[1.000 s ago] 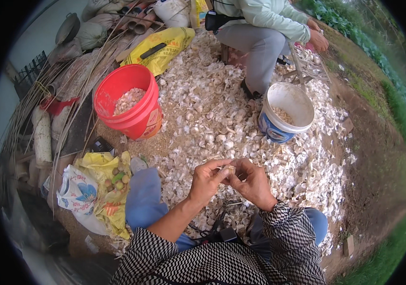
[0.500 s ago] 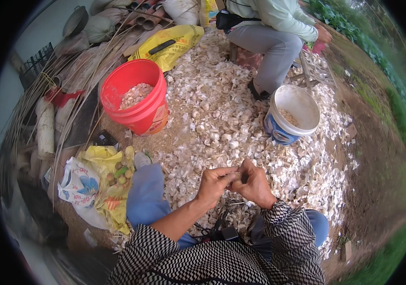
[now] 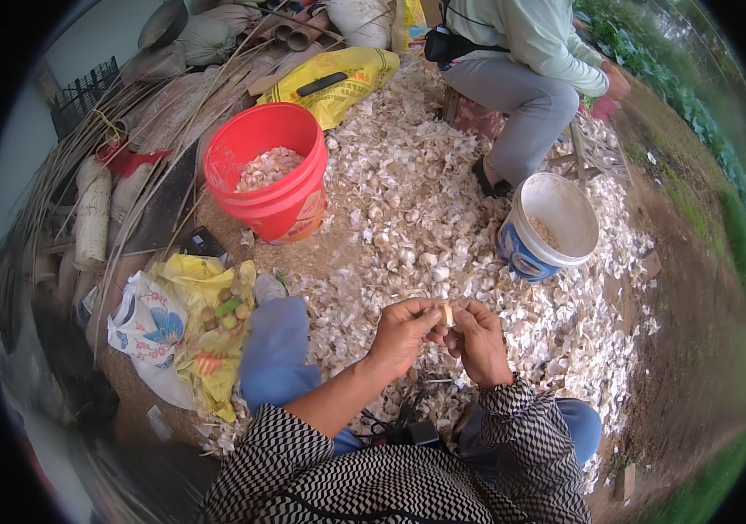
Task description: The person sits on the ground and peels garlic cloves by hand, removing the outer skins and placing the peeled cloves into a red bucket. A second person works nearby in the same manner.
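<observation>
We judge the peeling to be well under way but not finished. Pale pieces cover what shows of the bottom of the red bucket (image 3: 294, 199), and a smaller heap lies in the white bucket (image 3: 568, 210); both look like garlic already peeled, and both buckets have plenty of room left. Loose skins (image 3: 390, 179) are spread thickly over the ground, and several bulbs (image 3: 439, 273) among them look whole, so we take it that much is left to do.

One clove (image 3: 447, 315) is in hand, held up over the skins in front of our knees, well apart from either bucket. The fingers of our left hand (image 3: 403, 336) pinch it from one side, thumb pressed against it, while those of our right hand (image 3: 481, 345) are closed together at its other side.

The clove looks small and creamy, with a tan-orange tinge along one edge. Our fingertips hide part of it, and it is too small for us to tell how much skin it has on.
</observation>
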Motion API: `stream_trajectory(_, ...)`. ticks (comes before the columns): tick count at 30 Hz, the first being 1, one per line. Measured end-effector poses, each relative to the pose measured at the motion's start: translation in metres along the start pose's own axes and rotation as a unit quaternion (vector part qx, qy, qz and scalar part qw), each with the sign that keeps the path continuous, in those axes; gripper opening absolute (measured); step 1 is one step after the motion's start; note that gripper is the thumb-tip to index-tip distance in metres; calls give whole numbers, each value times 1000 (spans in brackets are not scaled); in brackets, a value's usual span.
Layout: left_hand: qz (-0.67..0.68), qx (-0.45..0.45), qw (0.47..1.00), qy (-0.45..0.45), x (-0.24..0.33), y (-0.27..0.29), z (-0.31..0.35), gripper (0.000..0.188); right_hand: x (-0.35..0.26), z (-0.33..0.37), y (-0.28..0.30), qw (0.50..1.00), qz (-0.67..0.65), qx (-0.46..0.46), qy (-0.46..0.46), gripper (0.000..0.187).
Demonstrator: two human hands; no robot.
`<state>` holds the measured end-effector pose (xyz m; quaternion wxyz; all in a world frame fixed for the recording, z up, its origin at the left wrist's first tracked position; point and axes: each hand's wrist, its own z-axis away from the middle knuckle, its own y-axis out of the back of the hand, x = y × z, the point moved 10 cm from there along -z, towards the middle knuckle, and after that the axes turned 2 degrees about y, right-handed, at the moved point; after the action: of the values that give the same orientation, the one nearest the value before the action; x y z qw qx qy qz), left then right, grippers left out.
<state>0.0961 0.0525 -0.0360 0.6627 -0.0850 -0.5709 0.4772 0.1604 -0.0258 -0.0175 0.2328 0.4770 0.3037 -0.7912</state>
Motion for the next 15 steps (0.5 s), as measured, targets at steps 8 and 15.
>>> stream_trajectory(8,-158,-2,980,-120,48,4,11,3,36,-25,-20,988,-138,-28,-63,9)
stream_trajectory(15,-674,-64,716,-168,66,-12,36,16,39,-144,-79,970,182,-143,75,29)
